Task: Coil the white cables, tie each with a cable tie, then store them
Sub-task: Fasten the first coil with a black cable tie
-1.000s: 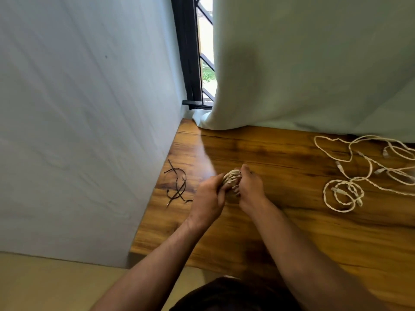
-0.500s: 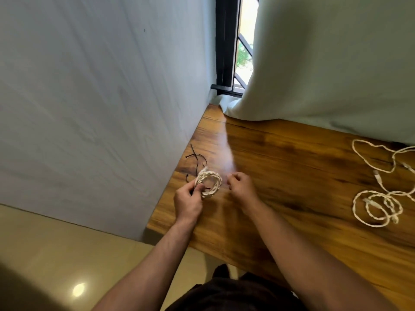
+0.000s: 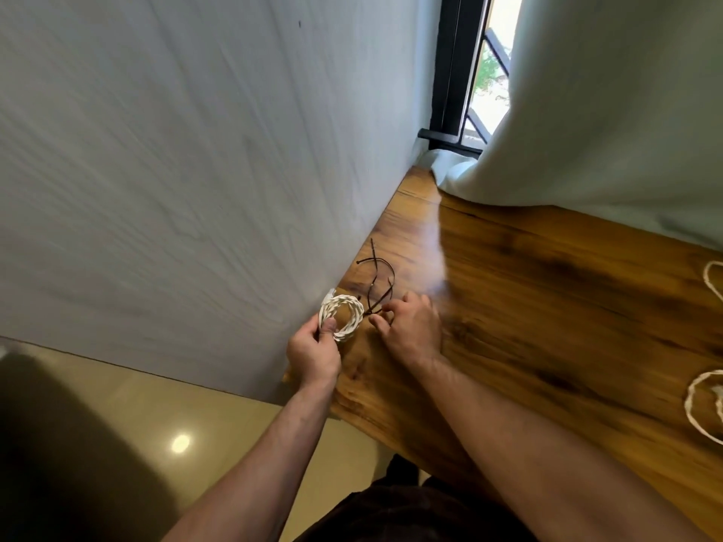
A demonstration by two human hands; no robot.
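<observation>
Over table (image 3: 547,307) edge by wall (image 3: 195,170): coiled cable (image 3: 343,318), white, braided, tight ring, untied.
L hand (image 3: 313,354): thumb + fingers pinch coil's near side.
Cable ties (image 3: 377,279): dark bunch on wood, just beside coil.
R hand (image 3: 410,330): fingers curled at tie ends; can't tell if one's pinched yet.
How-to: lift one tie only, keep L pinch so loops don't spring, thread thru centre.
Loose cables (image 3: 704,404): far right, well apart.

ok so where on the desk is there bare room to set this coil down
The widest bare table lies between the right hand, the curtain and the loose cables at the right edge. Crowded: by the wall, where the cable ties lie beside the coiled cable in the left hand.
</observation>
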